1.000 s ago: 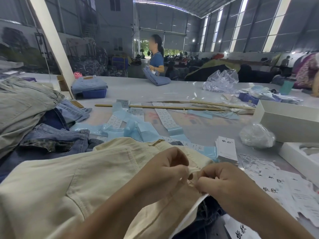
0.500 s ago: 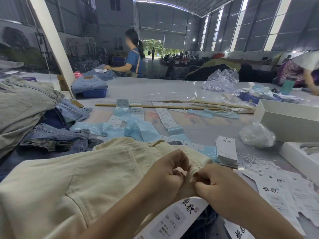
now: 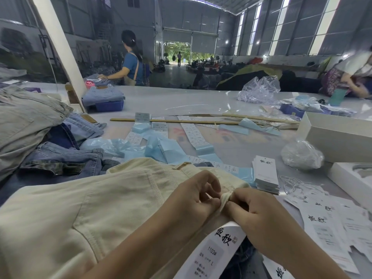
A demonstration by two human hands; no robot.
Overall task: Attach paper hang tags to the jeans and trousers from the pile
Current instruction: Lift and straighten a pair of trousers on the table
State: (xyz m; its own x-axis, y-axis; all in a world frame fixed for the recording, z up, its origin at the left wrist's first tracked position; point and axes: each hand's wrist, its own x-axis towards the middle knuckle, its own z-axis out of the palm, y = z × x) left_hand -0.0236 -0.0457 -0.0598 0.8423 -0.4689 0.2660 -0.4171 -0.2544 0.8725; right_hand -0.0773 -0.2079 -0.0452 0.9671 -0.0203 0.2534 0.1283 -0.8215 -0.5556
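Cream trousers lie across the near table, waistband toward the right. My left hand and my right hand meet at a bunched belt loop on the waistband, and both pinch it. A white paper hang tag with black characters hangs below my right hand, over the trousers' edge. A stack of blank tags stands just beyond my right hand. Loose printed tags lie spread at the right. The pile of jeans sits at the left.
Blue sticker strips and white label sheets lie mid-table, with a long wooden stick behind. White boxes and a crumpled plastic bag stand at the right. A person in a blue top works at the far side.
The hang tag has swung out from under my right hand and now shows fully. My fingers have bunched the belt loop tighter. The person in blue has walked left and turned away.
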